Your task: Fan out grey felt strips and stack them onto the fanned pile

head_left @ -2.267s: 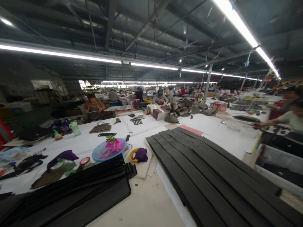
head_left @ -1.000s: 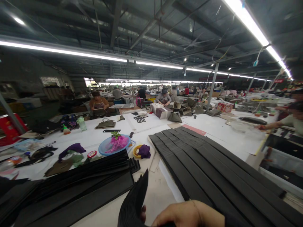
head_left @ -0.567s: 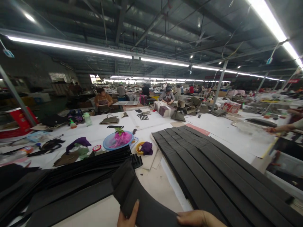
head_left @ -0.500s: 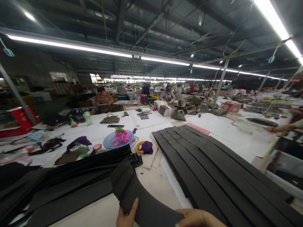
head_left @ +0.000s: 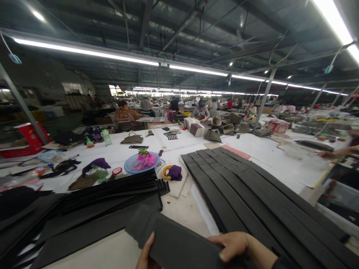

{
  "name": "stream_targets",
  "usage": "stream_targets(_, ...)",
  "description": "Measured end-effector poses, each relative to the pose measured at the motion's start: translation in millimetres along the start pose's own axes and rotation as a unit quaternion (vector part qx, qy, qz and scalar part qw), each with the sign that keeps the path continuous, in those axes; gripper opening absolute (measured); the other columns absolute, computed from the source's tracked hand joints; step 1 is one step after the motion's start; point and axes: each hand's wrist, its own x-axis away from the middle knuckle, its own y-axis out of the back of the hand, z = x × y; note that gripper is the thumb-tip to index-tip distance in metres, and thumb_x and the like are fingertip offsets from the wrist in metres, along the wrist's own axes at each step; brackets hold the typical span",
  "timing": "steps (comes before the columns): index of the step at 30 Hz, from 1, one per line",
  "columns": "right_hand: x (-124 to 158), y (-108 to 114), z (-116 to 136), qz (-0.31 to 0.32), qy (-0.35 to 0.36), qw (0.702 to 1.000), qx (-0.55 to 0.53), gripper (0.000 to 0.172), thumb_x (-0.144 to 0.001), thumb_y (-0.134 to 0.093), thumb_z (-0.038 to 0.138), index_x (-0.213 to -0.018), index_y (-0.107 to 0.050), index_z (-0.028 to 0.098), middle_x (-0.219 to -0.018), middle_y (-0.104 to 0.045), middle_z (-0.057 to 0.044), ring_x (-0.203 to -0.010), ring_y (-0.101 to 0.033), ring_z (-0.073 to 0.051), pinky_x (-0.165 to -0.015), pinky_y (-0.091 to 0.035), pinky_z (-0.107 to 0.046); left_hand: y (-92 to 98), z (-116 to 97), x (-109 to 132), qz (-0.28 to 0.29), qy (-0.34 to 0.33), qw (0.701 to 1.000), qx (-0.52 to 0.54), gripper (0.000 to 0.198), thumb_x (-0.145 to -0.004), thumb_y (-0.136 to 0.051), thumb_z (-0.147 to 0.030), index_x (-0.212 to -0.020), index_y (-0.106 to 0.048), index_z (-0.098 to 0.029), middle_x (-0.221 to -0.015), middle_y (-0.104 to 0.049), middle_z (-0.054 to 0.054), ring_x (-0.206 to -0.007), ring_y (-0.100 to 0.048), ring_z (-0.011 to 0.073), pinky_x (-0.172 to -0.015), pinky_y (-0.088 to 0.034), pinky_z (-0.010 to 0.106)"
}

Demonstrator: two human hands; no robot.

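Cut off by the bottom edge: left hand (head_left: 146,257) below the thumb, right hand (head_left: 234,246) at the wrist, and the near end of the stack of long dark grey flat strips (head_left: 174,241) gripped between them. Hidden under that stack: the left fingers. Cropped at the right edge: a co-worker's outstretched arm (head_left: 338,152). Too small to make out: handwork of the distant seated people (head_left: 200,111).

At 6 o'clock, dark grey stack of flat fabric strips (head_left: 174,243) was plain and matte. At 4 o'clock, charcoal overlapping strips in rows (head_left: 252,198) made a ribbed stripe pattern. At 8 o'clock, black pile of long strips (head_left: 92,201) was plain. White table covering (head_left: 117,151) showed between. At 11 o'clock, light-blue round plastic basin (head_left: 129,170) held bright pink crinkled bag (head_left: 144,163). Purple cloth (head_left: 175,172) sat in yellow ring (head_left: 164,174). At 9 o'clock was red cardboard box (head_left: 30,132), and at 1 o'clock salmon-pink flat sheet (head_left: 235,151).
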Motion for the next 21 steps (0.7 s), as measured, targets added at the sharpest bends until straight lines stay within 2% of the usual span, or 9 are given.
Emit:
stream_targets(2,-6.1,8.7,-24.1,-0.028,-0.024,0.999,-0.025,0.067,-0.054,-0.069,0.053,-0.107,-0.058,0.014,-0.103,-0.063,-0.007,-0.096,-0.058,-0.018,-0.082,-0.044,-0.025,-9.2,-11.4,4.6,-0.033,-0.054,0.997,-0.037,0.052,-0.061,-0.068,-0.042,-0.102,-0.057,-0.012,-0.108,-0.061,0.013,-0.108,-0.051,0.0294,-0.094,-0.041,0.041)
stream_targets(5,-18.5,13.9,-60.2,-0.055,-0.091,0.994,-0.025,0.058,-0.061,-0.063,0.055,-0.101,-0.061,0.013,-0.095,-0.066,-0.009,-0.088,-0.062,-0.02,-0.08,-0.047,-0.033,-16.4,-11.2,9.4,-0.074,-0.143,0.981,-0.104,0.056,-0.057,-0.073,-0.036,-0.102,-0.056,-0.01,-0.108,-0.061,0.013,-0.108,-0.051,0.0276,-0.098,-0.038,0.037)
stream_targets(8,-23.9,11.6,-78.4,-0.078,-0.112,0.991,0.002,0.054,-0.06,-0.069,0.046,-0.102,-0.06,0.014,-0.09,-0.067,-0.007,-0.084,-0.063,-0.02,-0.081,-0.047,-0.034,-12.5,-3.1,9.4,-0.06,-0.144,0.982,-0.111,0.058,-0.058,-0.073,-0.036,-0.106,-0.053,-0.012,-0.109,-0.06,0.013,-0.105,-0.053,0.0254,-0.096,-0.039,0.036)
stream_targets(10,-21.4,10.5,-77.4,-0.069,-0.103,0.992,0.009,0.056,-0.058,-0.071,0.041,-0.106,-0.058,0.015,-0.094,-0.067,-0.007,-0.085,-0.063,-0.019,-0.082,-0.047,-0.034,-4.3,1.5,6.9,-0.039,-0.08,0.993,-0.075,0.059,-0.06,-0.072,-0.036,-0.111,-0.048,-0.017,-0.111,-0.059,0.011,-0.102,-0.055,0.0239,-0.09,-0.044,0.037)
stream_targets(12,-15.6,10.7,-69.6,-0.045,-0.097,0.994,0.006,0.059,-0.058,-0.072,0.038,-0.111,-0.055,0.016,-0.098,-0.065,-0.007,-0.087,-0.062,-0.02,-0.082,-0.047,-0.034,4.9,6.8,4.4,-0.015,0.027,0.999,-0.013,0.057,-0.063,-0.069,-0.038,-0.112,-0.046,-0.02,-0.109,-0.06,0.009,-0.096,-0.058,0.0231,-0.082,-0.048,0.038)
stream_targets(14,-8.8,11.0,-59.1,-0.024,-0.092,0.995,0.004,0.059,-0.059,-0.071,0.037,-0.112,-0.054,0.016,-0.098,-0.065,-0.007,-0.088,-0.061,-0.021,-0.084,-0.046,-0.036,11.4,13.9,4.1,0.019,0.136,0.988,0.065,0.049,-0.066,-0.067,-0.038,-0.107,-0.049,-0.017,-0.104,-0.061,0.01,-0.091,-0.059,0.0222,-0.077,-0.051,0.037)
stream_targets(16,-2.5,10.1,-48.6,-0.004,-0.097,0.995,0.004,0.061,-0.059,-0.072,0.036,-0.113,-0.054,0.015,-0.097,-0.065,-0.008,-0.089,-0.061,-0.022,-0.084,-0.046,-0.037,12.9,19.4,6.8,0.041,0.187,0.974,0.122,0.043,-0.067,-0.066,-0.037,-0.101,-0.053,-0.013,-0.1,-0.062,0.011,-0.087,-0.06,0.0204,-0.076,-0.051,0.034)
stream_targets(18,2.5,8.9,-38.8,0.006,-0.102,0.995,0.002,0.062,-0.06,-0.071,0.037,-0.115,-0.053,0.014,-0.099,-0.065,-0.009,-0.091,-0.06,-0.023,-0.085,-0.045,-0.038,9.9,19.0,12.2,0.03,0.16,0.978,0.128,0.043,-0.067,-0.066,-0.035,-0.102,-0.052,-0.014,-0.1,-0.062,0.01,-0.085,-0.06,0.0189,-0.074,-0.052,0.031)
stream_targets(21,5.6,10.7,-27.2,-0.027,-0.099,0.994,0.046,0.059,-0.069,-0.062,0.043,-0.12,-0.049,0.016,-0.11,-0.06,-0.009,-0.102,-0.056,-0.023,-0.091,-0.042,-0.038,2.0,7.2,20.1,-0.007,0.029,0.998,0.062,0.053,-0.065,-0.068,-0.035,-0.112,-0.047,-0.022,-0.106,-0.061,0.007,-0.089,-0.059,0.0189,-0.072,-0.051,0.031)
